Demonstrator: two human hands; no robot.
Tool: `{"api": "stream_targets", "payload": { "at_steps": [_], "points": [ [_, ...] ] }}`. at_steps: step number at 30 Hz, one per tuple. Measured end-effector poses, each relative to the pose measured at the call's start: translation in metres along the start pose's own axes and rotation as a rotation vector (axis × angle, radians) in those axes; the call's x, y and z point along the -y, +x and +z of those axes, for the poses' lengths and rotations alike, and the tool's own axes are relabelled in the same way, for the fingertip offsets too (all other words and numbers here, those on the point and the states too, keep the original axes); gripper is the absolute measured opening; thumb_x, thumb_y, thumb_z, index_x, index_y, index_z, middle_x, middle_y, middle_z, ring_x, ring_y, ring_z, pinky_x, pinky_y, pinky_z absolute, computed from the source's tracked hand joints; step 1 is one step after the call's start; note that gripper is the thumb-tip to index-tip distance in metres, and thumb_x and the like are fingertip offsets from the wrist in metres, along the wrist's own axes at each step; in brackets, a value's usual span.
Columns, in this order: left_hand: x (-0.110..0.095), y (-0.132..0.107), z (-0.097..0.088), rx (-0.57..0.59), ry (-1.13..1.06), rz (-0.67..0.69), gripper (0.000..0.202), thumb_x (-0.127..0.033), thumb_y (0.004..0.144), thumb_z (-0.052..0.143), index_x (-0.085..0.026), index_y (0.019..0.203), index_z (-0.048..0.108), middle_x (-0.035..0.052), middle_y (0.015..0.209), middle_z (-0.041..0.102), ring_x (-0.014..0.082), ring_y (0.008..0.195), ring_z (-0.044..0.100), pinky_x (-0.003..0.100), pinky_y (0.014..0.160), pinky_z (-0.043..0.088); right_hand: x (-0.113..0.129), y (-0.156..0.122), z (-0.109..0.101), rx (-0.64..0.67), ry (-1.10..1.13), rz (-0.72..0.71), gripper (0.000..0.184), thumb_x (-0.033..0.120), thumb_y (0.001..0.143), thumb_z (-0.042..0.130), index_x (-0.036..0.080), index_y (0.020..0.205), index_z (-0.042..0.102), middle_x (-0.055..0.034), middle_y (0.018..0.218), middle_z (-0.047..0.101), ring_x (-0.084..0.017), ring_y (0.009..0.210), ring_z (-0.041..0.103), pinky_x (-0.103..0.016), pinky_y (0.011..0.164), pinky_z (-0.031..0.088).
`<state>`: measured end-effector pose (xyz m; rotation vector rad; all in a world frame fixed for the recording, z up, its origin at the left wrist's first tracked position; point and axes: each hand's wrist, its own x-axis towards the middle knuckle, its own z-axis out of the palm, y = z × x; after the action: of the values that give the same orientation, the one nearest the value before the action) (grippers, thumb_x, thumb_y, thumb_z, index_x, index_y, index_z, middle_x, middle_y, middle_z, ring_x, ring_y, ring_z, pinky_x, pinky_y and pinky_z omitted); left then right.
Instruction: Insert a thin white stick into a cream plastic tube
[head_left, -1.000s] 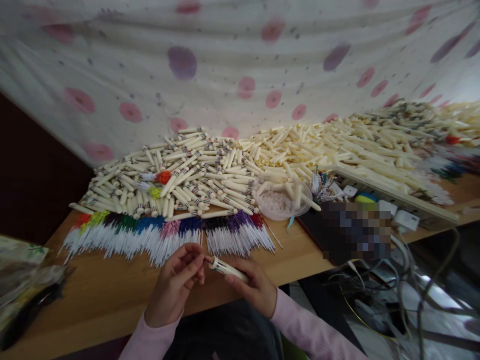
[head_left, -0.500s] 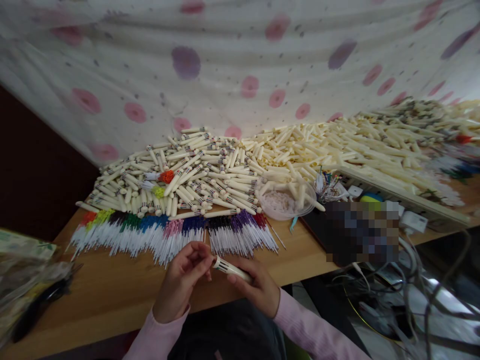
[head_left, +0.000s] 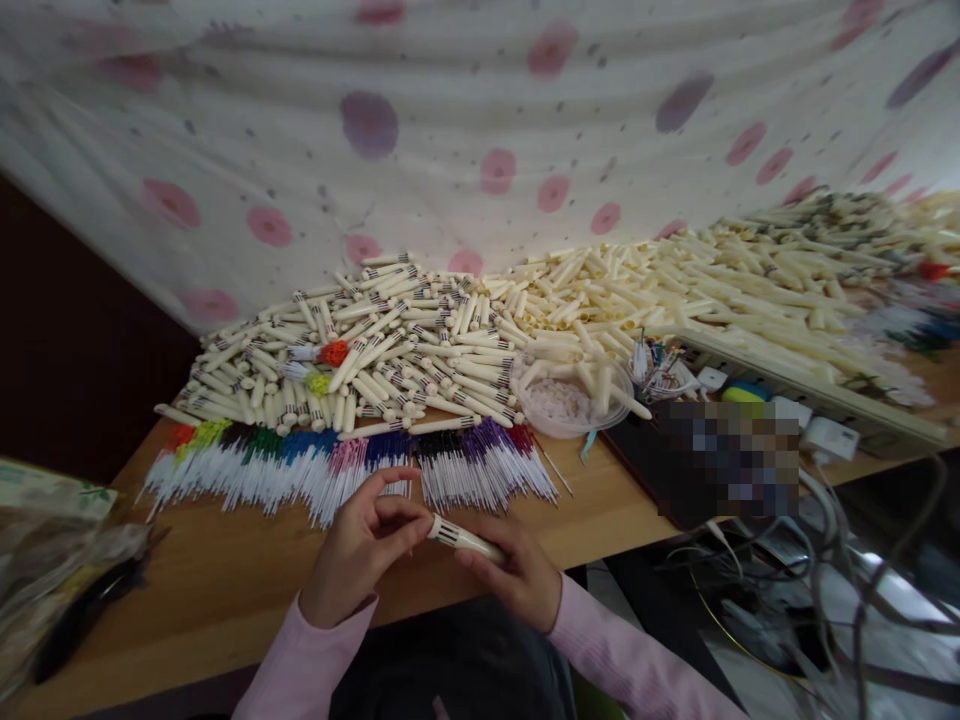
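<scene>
over the brown wooden table [head_left: 247, 590], i have the cream plastic pen barrel with dark slots [head_left: 465, 541], part-finished by my guess. the right hand [head_left: 523, 572] grips it, fingers wrapped, slotted end leftward; the left hand [head_left: 361, 552] bends in, thumb and fingertips meeting there, though whether they pinch anything i can't tell. beyond the white refills with coloured ends [head_left: 469, 475], i judge the left heap of slotted cream barrels [head_left: 375, 360] done, the right heap of plain cream tubes [head_left: 690, 285] left.

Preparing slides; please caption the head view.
Right hand holds a pen, left hand at its end, near colored refills on a table.
</scene>
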<state>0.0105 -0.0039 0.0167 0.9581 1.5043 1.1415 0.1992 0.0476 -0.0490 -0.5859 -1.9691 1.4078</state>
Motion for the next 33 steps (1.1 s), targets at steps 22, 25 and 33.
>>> {"api": "stream_targets", "payload": {
  "at_steps": [22, 25, 33],
  "points": [
    [-0.010, -0.001, -0.008, 0.017, 0.082, -0.062, 0.064, -0.022, 0.064, 0.079, -0.017, 0.120, 0.048, -0.0010, 0.066, 0.074, 0.0159, 0.064, 0.066, 0.024, 0.066, 0.045, -0.004, 0.000, 0.002, 0.041, -0.055, 0.038, 0.031, 0.041, 0.092, 0.053, 0.014, 0.083, 0.066, 0.0032, 0.061, 0.044, -0.011, 0.054, 0.038, -0.024, 0.051, 0.027],
    [-0.010, -0.004, -0.007, 0.027, 0.064, -0.028, 0.061, -0.023, 0.066, 0.078, -0.018, 0.121, 0.051, -0.0007, 0.066, 0.074, 0.0146, 0.062, 0.064, 0.023, 0.063, 0.043, -0.003, 0.000, 0.002, 0.031, -0.067, 0.037, 0.033, 0.043, 0.092, 0.053, 0.015, 0.077, 0.064, 0.0034, 0.059, 0.043, -0.011, 0.054, 0.038, -0.024, 0.050, 0.026],
    [-0.004, -0.013, -0.001, -0.078, 0.078, 0.088, 0.057, -0.027, 0.068, 0.079, -0.022, 0.120, 0.057, 0.0004, 0.071, 0.073, 0.0183, 0.070, 0.066, 0.026, 0.070, 0.047, 0.001, 0.002, 0.001, 0.022, -0.027, 0.015, 0.034, 0.043, 0.094, 0.050, 0.014, 0.089, 0.067, 0.0011, 0.066, 0.051, -0.013, 0.059, 0.043, -0.024, 0.054, 0.032]
  ]
}}
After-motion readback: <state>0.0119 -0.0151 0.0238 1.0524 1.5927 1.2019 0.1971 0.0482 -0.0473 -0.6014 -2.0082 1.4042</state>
